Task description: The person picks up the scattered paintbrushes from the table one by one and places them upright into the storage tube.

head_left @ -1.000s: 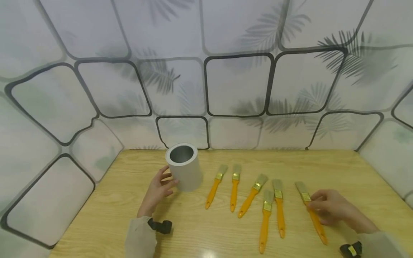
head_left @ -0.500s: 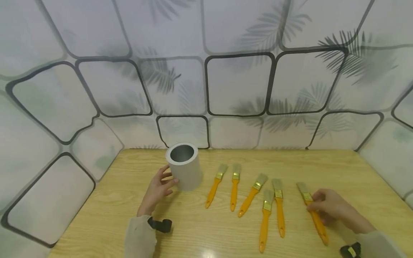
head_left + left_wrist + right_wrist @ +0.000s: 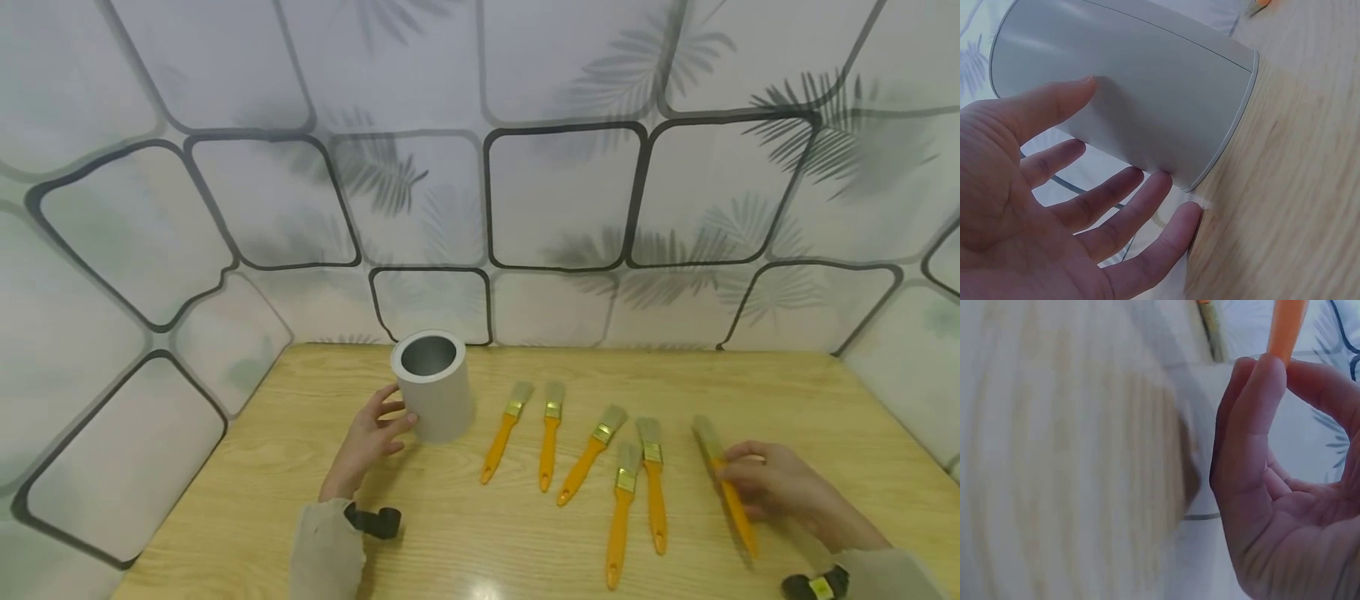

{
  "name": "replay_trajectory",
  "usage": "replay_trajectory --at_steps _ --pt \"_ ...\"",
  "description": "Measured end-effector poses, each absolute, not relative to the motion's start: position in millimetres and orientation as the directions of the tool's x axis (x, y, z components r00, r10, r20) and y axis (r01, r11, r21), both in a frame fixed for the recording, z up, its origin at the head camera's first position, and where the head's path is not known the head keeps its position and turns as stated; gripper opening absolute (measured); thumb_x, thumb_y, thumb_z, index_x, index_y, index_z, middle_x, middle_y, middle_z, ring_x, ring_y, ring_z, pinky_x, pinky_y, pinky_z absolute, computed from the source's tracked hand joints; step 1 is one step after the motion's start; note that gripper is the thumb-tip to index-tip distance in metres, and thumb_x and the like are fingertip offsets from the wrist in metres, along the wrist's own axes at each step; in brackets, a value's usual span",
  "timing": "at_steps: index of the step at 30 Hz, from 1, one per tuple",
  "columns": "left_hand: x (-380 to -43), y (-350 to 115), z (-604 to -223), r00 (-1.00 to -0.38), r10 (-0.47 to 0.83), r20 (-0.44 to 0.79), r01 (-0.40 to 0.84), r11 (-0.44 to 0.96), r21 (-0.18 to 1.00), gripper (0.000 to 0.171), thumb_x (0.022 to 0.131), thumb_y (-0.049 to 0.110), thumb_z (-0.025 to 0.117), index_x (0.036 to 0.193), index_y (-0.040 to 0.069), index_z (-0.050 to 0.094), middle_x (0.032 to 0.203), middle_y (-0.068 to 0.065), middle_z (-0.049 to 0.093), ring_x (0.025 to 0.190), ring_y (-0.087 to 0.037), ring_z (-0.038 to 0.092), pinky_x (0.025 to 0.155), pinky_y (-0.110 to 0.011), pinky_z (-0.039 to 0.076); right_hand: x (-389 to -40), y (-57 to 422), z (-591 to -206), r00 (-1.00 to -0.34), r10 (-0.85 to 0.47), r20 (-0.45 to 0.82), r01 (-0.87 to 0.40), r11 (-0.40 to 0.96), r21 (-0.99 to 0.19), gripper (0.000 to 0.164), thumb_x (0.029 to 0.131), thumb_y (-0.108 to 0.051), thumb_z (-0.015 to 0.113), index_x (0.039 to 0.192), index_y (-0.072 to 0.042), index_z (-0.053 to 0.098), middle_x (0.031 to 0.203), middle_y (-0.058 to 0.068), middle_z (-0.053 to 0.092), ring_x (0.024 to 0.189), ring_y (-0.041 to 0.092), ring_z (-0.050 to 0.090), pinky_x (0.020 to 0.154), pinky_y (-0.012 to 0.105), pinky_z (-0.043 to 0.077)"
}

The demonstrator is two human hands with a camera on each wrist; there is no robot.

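Since the earlier frames, the held brush (image 3: 738, 512) at lower right has turned narrow side up in the right hand (image 3: 776, 482); the can (image 3: 439, 408), the left hand (image 3: 369, 437) and the five loose brushes (image 3: 550, 442) keep their places.

Left of centre, the left hand is spread and relaxed beside the can, its thumb tip touching the side. The can stands upright near the back edge of the table (image 3: 465, 525), mouth up; grey inner wall shows, the bottom is hidden.

Right of it, the loose brushes lie flat, bristles toward the wall (image 3: 558, 200), the last two close together. Wood runs between the can and the table's left edge, and between the loose brushes and the held brush.

At lower right, thumb and fingertips pinch the held brush; whether it is fully off the wood, I cannot tell.
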State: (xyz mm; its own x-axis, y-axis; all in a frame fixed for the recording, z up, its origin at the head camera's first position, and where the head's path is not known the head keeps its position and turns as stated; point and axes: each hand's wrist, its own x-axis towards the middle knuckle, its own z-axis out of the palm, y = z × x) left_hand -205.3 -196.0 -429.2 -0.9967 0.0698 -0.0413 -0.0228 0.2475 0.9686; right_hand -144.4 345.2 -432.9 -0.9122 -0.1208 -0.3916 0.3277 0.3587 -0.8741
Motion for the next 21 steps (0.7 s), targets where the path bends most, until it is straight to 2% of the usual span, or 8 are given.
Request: replay_trajectory --at_steps 8,12,18,21 --pt "-204 -196 -428 -0.995 0.077 -0.058 -0.039 0.235 0.971 0.068 0.099 0.016 0.067 0.156 0.005 0.033 0.145 -0.032 0.044 0.123 -0.043 0.055 0.088 -0.05 0.057 -146 340 -427 -0.931 -0.091 -0.353 0.311 0.31 -0.898 0.054 0.102 -0.017 0.061 0.135 0.018 0.034 0.099 0.002 0.069 0.085 0.015 0.066 0.07 0.034 0.059" --pt "-204 -196 -428 -0.996 0.07 -0.061 -0.043 0.235 0.971 0.066 0.1 0.016 0.066 0.156 0.004 0.034 0.145 -0.031 0.045 0.122 -0.042 0.056 0.087 -0.049 0.057 -147 336 -426 -0.939 -0.075 -0.334 0.303 0.273 -0.913 0.057 0.102 -0.017 0.062 0.138 0.018 0.034 0.101 0.001 0.068 0.088 0.015 0.067 0.075 0.037 0.06" --pt "-204 -196 -428 -0.996 0.065 -0.061 -0.045 0.23 0.972 0.063 0.101 0.017 0.064 0.156 0.005 0.035 0.144 -0.03 0.046 0.12 -0.043 0.057 0.087 -0.048 0.057 -148 329 -427 -0.943 -0.077 -0.324 0.302 0.209 -0.93 0.053 0.101 -0.018 0.065 0.138 0.012 0.041 0.102 -0.002 0.069 0.089 0.013 0.066 0.075 0.037 0.06" --pt "-203 -196 -428 -0.996 0.066 -0.059 -0.043 0.225 0.973 0.064 0.101 0.017 0.065 0.155 0.005 0.035 0.144 -0.03 0.046 0.119 -0.04 0.057 0.088 -0.048 0.056 -150 323 -426 -0.948 -0.092 -0.303 0.287 0.158 -0.945 0.04 0.102 -0.015 0.065 0.133 0.005 0.05 0.101 -0.002 0.069 0.086 0.012 0.066 0.072 0.035 0.059"
